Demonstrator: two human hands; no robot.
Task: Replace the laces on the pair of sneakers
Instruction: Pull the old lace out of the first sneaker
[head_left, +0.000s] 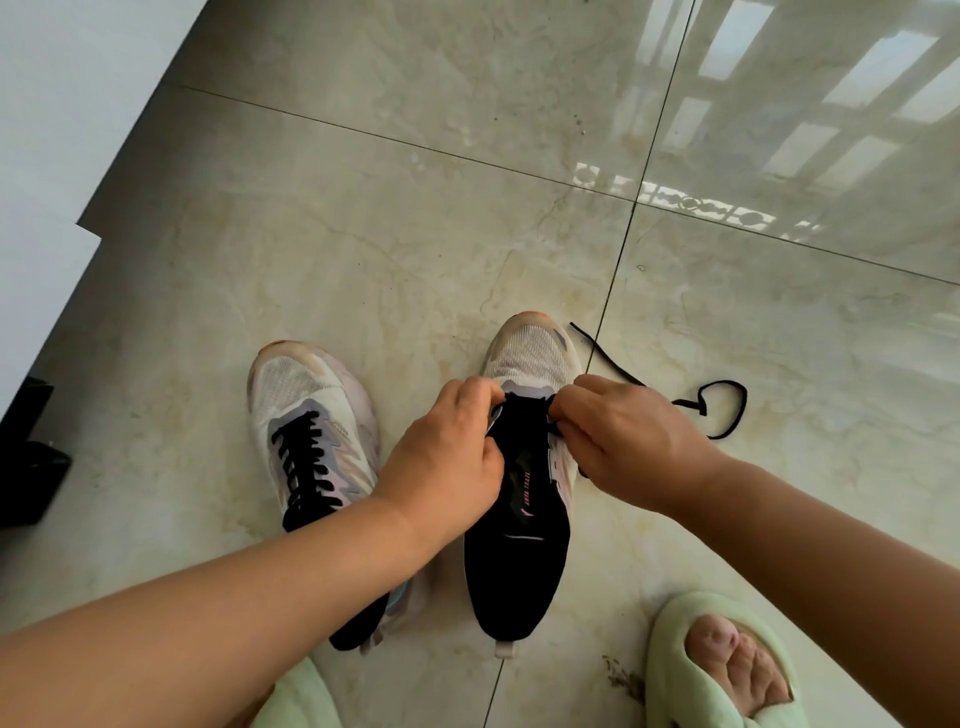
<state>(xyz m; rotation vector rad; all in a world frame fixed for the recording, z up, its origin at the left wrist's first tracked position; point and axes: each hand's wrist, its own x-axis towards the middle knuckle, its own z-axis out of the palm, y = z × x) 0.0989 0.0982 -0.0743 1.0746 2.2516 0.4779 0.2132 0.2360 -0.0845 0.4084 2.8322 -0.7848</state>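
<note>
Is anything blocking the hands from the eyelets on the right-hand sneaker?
Nothing visible does. Both the left hand and right hand already pinch at the lowest eyelets of the unlaced sneaker. The black lace trails on the floor to the right, clear of them.

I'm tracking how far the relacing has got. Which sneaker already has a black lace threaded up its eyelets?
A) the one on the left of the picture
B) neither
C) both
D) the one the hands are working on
A: the left sneaker shows black lace crossings up its front, while the right sneaker has its tongue bare, with the loose black lace trailing on the floor beside it.
</note>
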